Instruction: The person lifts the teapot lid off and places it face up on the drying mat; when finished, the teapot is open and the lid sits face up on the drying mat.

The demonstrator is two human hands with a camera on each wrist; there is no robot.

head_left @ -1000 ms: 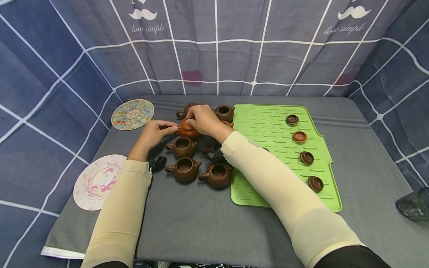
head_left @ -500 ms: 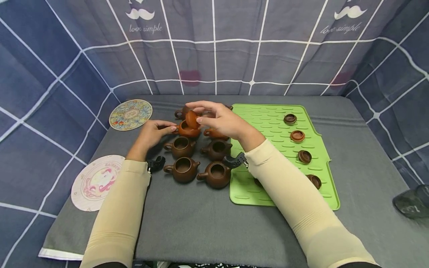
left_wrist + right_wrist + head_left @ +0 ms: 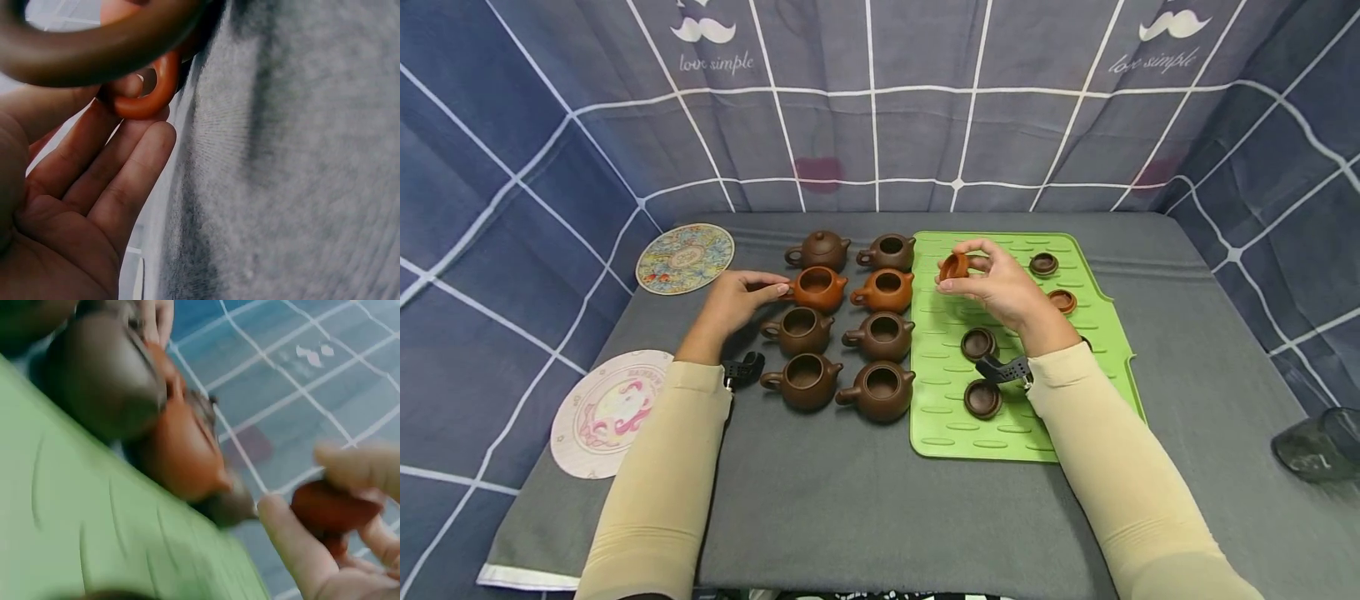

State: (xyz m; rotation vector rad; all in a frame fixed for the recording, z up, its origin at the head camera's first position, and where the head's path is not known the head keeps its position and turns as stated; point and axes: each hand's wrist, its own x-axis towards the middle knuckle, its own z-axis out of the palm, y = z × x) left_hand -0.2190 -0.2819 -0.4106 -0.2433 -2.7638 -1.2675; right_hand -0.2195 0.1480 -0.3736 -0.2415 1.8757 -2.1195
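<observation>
My left hand (image 3: pixel 733 304) pinches the handle (image 3: pixel 147 103) of an orange-brown clay teapot (image 3: pixel 818 287), which stands lidless on the grey cloth. Over the green mat, my right hand (image 3: pixel 1000 283) holds a small orange teapot lid (image 3: pixel 954 267) between thumb and fingers, tilted on its side. The right wrist view shows that lid (image 3: pixel 334 506) up close, somewhat blurred. A second orange teapot (image 3: pixel 883 290), also without a lid, stands to the right of the first. Behind the gripped pot, a dark brown teapot (image 3: pixel 820 248) wears its lid.
Several open brown teapots (image 3: pixel 805 382) stand in two columns. On the green mat (image 3: pixel 940 429) lie several upturned lids (image 3: pixel 982 398). Two round coasters, one patterned (image 3: pixel 685 258) and one pink (image 3: pixel 613 417), lie at the left. A dark glass (image 3: pixel 1318 446) is at the right edge.
My right hand has lifted the lid off the orange teapot and carried it rightward over the green mat. The left hand has stayed at the pot's handle.
</observation>
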